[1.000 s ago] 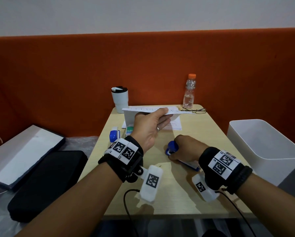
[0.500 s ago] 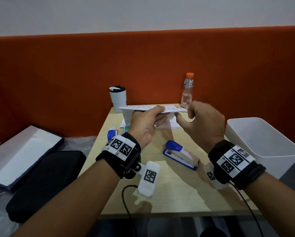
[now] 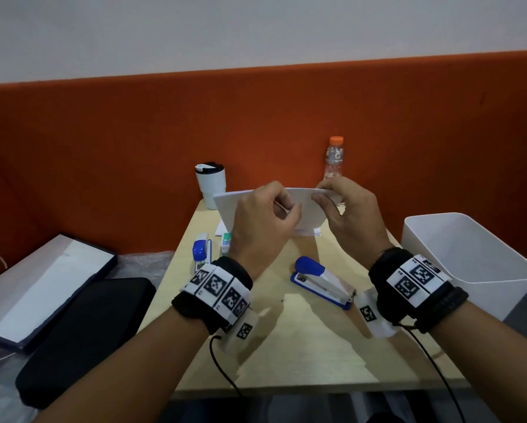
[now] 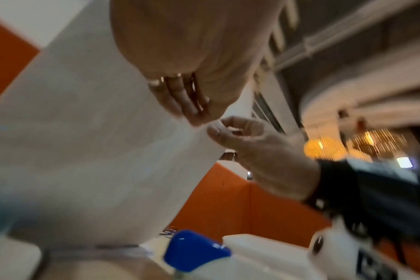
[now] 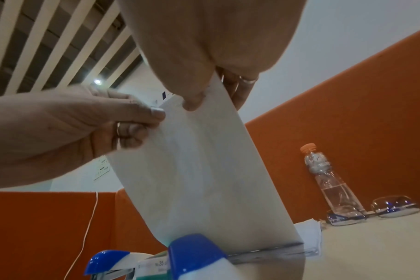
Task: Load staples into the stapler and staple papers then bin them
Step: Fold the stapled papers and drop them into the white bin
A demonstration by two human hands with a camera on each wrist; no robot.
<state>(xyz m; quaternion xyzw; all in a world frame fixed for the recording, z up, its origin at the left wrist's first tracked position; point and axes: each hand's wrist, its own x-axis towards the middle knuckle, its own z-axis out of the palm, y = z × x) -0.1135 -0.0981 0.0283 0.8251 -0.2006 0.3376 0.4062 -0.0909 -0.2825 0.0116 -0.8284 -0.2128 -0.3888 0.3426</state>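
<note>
A stack of white papers (image 3: pixel 305 209) stands upright above the table's far half, and both hands hold it. My left hand (image 3: pixel 286 209) pinches its top edge from the left. My right hand (image 3: pixel 320 198) pinches the same edge just to the right. The wrist views show the thumbs in front of the papers (image 5: pixel 204 180) and the fingers behind (image 4: pixel 96 151). A blue and white stapler (image 3: pixel 323 280) lies closed on the table below the hands, with nothing touching it. A white bin (image 3: pixel 469 257) stands beside the table on the right.
A second blue stapler (image 3: pixel 201 248) and a staple box (image 3: pixel 226 239) lie at the table's left. More papers (image 3: pixel 308 238), a white tumbler (image 3: pixel 210 184), a bottle (image 3: pixel 333 160) and glasses (image 5: pixel 372 210) are at the back. A black case (image 3: pixel 82 334) lies left.
My right hand let go of the stapler, rose and took the papers' top edge beside the left hand. The papers now stand more upright.
</note>
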